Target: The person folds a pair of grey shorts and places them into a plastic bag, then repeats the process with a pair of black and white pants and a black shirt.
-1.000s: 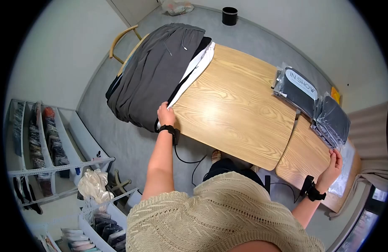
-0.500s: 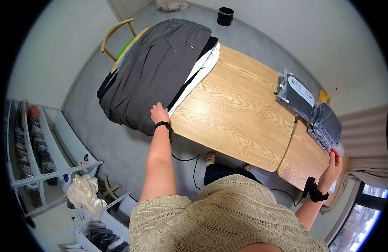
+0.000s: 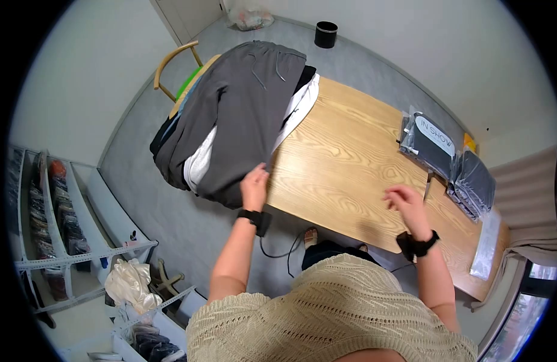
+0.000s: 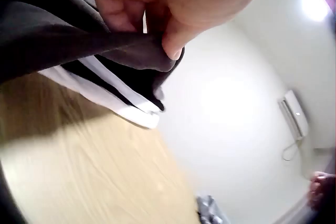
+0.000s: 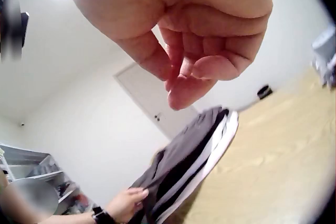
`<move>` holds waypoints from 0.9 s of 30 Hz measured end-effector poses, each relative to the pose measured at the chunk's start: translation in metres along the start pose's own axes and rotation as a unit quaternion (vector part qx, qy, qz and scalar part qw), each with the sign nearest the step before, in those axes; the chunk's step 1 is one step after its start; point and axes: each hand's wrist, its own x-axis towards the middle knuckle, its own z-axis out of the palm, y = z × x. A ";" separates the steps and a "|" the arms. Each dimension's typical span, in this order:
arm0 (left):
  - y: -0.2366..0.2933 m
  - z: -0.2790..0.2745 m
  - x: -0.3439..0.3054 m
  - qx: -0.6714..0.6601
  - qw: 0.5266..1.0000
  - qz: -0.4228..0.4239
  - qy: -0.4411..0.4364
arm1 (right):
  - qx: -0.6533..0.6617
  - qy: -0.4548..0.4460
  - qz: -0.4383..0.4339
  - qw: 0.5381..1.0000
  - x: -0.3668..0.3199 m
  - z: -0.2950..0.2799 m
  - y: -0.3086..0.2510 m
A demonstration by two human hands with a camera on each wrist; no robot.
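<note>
Dark grey drawstring trousers (image 3: 245, 114) lie on top of a pile of clothes at the left end of the wooden table (image 3: 345, 157). White and black edges show beneath them, and a light grey piece (image 3: 200, 161) shows between the legs. My left hand (image 3: 254, 188) pinches the dark cloth near the table's front edge; in the left wrist view the thumb and fingers of that hand (image 4: 168, 3) grip a lifted fold (image 4: 139, 53). My right hand (image 3: 411, 211) hangs above the table's right part, fingers loosely bent around nothing, as the right wrist view of it (image 5: 194, 35) also shows.
Bagged dark garments (image 3: 435, 137) and another bagged stack (image 3: 474, 181) lie at the table's right, with a flat clear package (image 3: 486, 247) nearby. A chair (image 3: 161, 72) stands behind the pile, a black bin (image 3: 325, 37) at the wall, shelving (image 3: 85, 256) at left.
My right hand has left the bagged stack and moved left over the table. My left hand has shifted right with the trouser cloth, uncovering the light grey piece.
</note>
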 end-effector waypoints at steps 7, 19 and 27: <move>0.083 0.075 -0.070 -0.055 0.967 0.125 -0.214 | 0.192 -0.080 0.166 0.964 0.047 0.076 0.039; 0.126 0.106 -0.082 -0.096 0.916 0.055 -0.385 | 0.032 -0.108 0.278 0.954 0.018 -0.013 0.127; 0.011 0.083 0.070 0.156 0.986 0.057 -0.020 | 0.069 -0.008 0.350 0.934 -0.043 -0.032 0.172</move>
